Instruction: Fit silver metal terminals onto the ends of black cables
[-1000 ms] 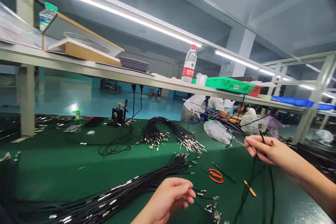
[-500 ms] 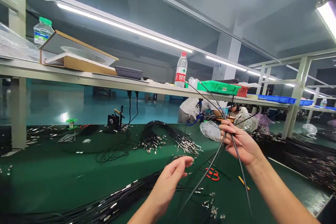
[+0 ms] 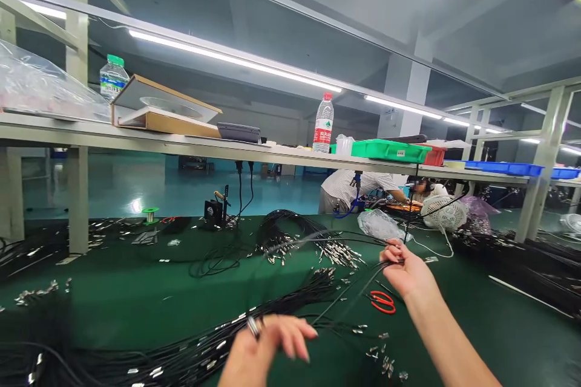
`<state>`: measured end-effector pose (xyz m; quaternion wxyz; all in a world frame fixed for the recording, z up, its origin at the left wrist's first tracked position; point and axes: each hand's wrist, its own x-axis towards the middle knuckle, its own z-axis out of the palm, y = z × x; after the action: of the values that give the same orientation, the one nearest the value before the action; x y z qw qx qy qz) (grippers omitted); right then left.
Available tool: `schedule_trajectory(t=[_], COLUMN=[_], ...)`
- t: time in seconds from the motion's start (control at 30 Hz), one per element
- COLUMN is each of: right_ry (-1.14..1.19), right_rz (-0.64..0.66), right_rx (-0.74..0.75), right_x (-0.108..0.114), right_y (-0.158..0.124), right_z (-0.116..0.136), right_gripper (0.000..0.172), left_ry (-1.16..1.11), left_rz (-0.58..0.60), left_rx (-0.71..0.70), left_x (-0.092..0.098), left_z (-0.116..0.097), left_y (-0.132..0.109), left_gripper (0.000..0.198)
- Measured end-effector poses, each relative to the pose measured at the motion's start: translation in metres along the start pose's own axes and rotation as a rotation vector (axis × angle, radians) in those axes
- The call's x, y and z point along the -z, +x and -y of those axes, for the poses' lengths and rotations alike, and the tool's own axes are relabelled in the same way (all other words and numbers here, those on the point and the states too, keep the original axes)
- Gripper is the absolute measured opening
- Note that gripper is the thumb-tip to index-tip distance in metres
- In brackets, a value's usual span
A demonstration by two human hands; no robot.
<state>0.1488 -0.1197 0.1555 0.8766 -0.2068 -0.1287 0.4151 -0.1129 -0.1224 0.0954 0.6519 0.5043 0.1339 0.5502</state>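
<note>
My right hand [image 3: 403,266] is closed around thin black cables [image 3: 349,234], pinched between thumb and fingers above the green bench. From this grip, blurred lengths loop leftward and hang down. My left hand [image 3: 276,338], smeared by motion, is lower and to the left, its fingers stretched out and apart. A silver metal cable end [image 3: 253,326] shows against its back edge; whether it touches the hand is unclear. Beneath the hands lies a long bundle of black cables [image 3: 272,308] with metal ends. Red-handled pliers [image 3: 382,302] rest below my right hand.
A coiled cable bundle [image 3: 290,217] lies farther back. Loose metal terminals [image 3: 385,366] are scattered at the front. A shelf [image 3: 190,145] crosses above, bearing a bottle [image 3: 323,124] and a green tray [image 3: 390,150]. A fan [image 3: 443,211] stands at right; a co-worker [image 3: 349,187] bends beyond the bench.
My right hand has lowered slightly, and its cables have swung from nearly upright to leftward. My left hand has moved down and left, its fingers spreading. The view has shifted left.
</note>
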Motion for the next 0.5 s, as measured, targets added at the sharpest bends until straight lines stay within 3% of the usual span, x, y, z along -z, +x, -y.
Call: schedule_trajectory(t=[0.1, 0.13, 0.17, 0.23, 0.3, 0.37, 0.5], right_ry=[-0.051, -0.087, -0.131, -0.232, -0.314, -0.403, -0.757], right_rz=[0.048, 0.128, 0.24, 0.49, 0.616, 0.613, 0.557], right_rx=[0.044, 0.063, 0.074, 0.066, 0.044, 0.038, 0.052], right_x=[0.004, 0.005, 0.006, 0.009, 0.016, 0.024, 0.034], right_y=[-0.02, -0.029, -0.039, -0.055, -0.063, -0.062, -0.059], right_z=[-0.008, -0.008, -0.006, 0.001, 0.013, 0.028, 0.054], right_gripper=[0.02, 0.011, 0.013, 0.037, 0.055, 0.055, 0.033], left_ry=[-0.31, -0.452, -0.566, -0.683, -0.701, -0.694, -0.665], left_rz=[-0.063, -0.065, -0.063, -0.044, -0.02, 0.009, 0.062], left_rx=[0.104, 0.15, 0.203, 0.319, 0.423, 0.51, 0.624], left_x=[0.021, 0.028, 0.034, 0.044, 0.053, 0.061, 0.071], left_z=[-0.034, -0.045, -0.056, -0.072, -0.082, -0.09, -0.11], left_y=[0.034, 0.047, 0.059, 0.079, 0.093, 0.102, 0.11], left_gripper=[0.039, 0.039, 0.039, 0.037, 0.036, 0.036, 0.032])
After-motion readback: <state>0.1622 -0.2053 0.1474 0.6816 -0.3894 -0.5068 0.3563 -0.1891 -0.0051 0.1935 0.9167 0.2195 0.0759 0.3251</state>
